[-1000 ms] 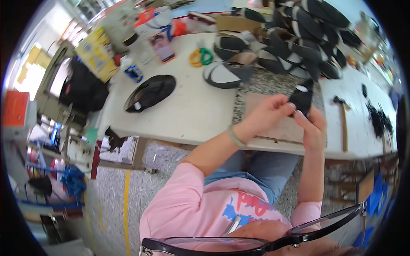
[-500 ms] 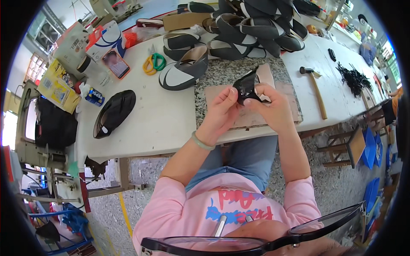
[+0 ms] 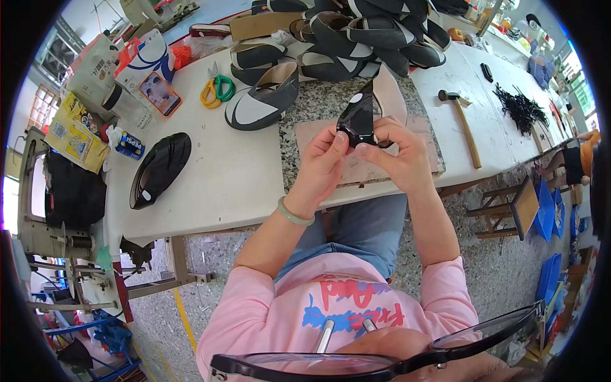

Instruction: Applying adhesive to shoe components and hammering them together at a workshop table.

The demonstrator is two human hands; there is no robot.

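Above the frame's centre, left hand (image 3: 323,159) and right hand (image 3: 407,158) are pinching one black, probably patent shoe upper (image 3: 358,121); one hammer (image 3: 469,134) is lying at right. More beige lining (image 3: 389,95) is showing than earlier.

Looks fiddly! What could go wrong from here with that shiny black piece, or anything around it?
The shiny black piece could slip, as the left hand and right hand hold it mainly by its near end. The heaped shoes beyond might topple if bumped.
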